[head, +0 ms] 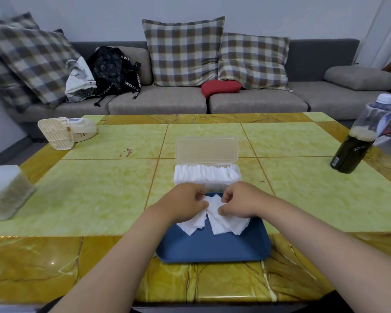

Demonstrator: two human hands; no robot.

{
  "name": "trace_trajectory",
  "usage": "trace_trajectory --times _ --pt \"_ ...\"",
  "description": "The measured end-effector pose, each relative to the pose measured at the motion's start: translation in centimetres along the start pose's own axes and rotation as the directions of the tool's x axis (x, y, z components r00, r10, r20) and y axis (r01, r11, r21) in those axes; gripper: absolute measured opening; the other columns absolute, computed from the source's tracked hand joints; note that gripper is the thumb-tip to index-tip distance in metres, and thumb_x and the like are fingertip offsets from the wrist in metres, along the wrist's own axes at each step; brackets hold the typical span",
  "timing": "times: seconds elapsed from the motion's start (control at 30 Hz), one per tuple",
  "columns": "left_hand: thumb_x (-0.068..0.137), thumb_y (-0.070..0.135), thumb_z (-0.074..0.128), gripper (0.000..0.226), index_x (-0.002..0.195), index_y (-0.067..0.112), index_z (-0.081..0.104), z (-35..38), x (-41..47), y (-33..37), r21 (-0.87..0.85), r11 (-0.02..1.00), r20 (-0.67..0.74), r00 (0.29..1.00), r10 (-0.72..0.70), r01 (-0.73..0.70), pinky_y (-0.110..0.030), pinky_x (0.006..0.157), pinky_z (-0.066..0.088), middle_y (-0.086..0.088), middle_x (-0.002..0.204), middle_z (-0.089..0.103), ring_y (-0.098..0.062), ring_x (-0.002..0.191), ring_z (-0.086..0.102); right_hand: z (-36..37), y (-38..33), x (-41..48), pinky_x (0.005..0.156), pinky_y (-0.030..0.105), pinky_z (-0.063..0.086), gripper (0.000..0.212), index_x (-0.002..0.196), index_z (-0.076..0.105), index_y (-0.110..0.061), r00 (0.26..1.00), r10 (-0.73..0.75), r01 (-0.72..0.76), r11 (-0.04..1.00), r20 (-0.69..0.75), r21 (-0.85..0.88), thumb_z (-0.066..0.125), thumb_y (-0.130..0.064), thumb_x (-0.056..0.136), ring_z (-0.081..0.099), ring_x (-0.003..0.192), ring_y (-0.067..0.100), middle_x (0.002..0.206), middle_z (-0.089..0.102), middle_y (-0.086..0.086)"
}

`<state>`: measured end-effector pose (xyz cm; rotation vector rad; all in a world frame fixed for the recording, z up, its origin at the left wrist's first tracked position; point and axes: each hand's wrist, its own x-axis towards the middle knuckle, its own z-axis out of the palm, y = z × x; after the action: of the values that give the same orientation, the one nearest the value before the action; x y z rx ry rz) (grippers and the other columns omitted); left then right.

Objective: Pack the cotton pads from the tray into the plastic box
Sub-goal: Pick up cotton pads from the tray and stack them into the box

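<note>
Just below the middle of the frame, both bare hands work over the far end of a blue tray (212, 247). The tray sits on the green and yellow marble-patterned surface (99, 188), close to its near edge. The left grip (187, 203) has its fingers curled in, pinching the top of a loose heap of white square cotton pads (221, 222). The right grip (239, 203) is curled the same way, with thumb and fingers closed on pads from the same heap. The two almost touch over the pile. The rest of the heap fans out on the tray below them, partly overlapping.

Directly above the hands, touching or just beside the tray's far edge, stands the clear plastic box (213, 187). Its hinged lid (207, 150) is raised upright behind it. A row of packed pads (205, 172) stands on edge inside and fills it from side to side.

At the upper left of the surface lies a small cream fan (61, 132). A tissue box (5, 193) stands at the left edge. A dark bottle (352, 150) stands at the right. A grey sofa (158, 102) runs across the top of the frame, carrying plaid cushions (183, 50), a black backpack (113, 68) and a red cushion (219, 88).
</note>
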<state>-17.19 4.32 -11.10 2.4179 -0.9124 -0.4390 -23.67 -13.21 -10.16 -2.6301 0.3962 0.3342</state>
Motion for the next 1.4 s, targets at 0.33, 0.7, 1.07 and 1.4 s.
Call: trace_trajectory --times 0.33,0.7,1.07,1.4 --pt "0.089 0.03 0.073 0.016 0.094 0.015 0.075 -1.1 -0.2 0.6 -0.457 0.882 -0.048 0.987 -0.153 0.115 -0.037 0.081 0.058 -0.005 0.087 0.076 -0.015 0.081 0.073 -1.5 0.0 -0.6 0.042 0.022 0.036 0.023 0.097 0.064 -0.011 0.999 -0.051 0.051 0.816 -0.016 0.576 0.081 -0.016 0.083 0.049 0.044 0.012 0.064 0.057 0.0" --pt "0.095 0.015 0.068 0.014 0.105 0.006 0.07 -1.8 0.3 0.6 -0.756 0.628 -0.035 0.947 -0.319 0.183 -0.027 0.065 0.063 -0.005 0.076 0.076 -0.014 0.063 0.074 -1.9 1.3 -0.2 0.048 0.024 0.03 0.016 0.095 0.075 -0.004 0.98 -0.128 0.02 0.824 0.152 0.566 0.078 -0.017 0.086 0.053 0.054 0.012 0.064 0.062 0.001" --pt "0.099 0.011 0.06 0.019 0.109 -0.004 0.066 -2.3 0.5 0.0 -0.807 0.574 -0.101 0.925 -0.367 0.14 -0.028 0.07 0.063 -0.017 0.102 0.076 -0.023 0.082 0.075 -4.0 1.8 -0.7 0.046 0.023 0.03 0.017 0.088 0.071 -0.003 0.995 -0.057 0.016 0.897 0.079 0.441 0.066 -0.017 0.096 0.053 0.061 0.017 0.066 0.058 0.006" --pt "0.097 0.013 0.062 0.019 0.107 0.004 0.075 -1.6 0.2 2.1 -0.85 0.491 0.066 0.963 -0.26 0.19 -0.03 0.077 0.063 -0.014 0.099 0.079 -0.025 0.091 0.077 -4.2 -1.0 -1.7 0.041 0.02 0.032 0.029 0.072 0.063 0.0 0.991 -0.115 0.135 0.824 -0.07 0.551 0.082 -0.019 0.082 0.047 0.04 0.012 0.049 0.049 -0.001"
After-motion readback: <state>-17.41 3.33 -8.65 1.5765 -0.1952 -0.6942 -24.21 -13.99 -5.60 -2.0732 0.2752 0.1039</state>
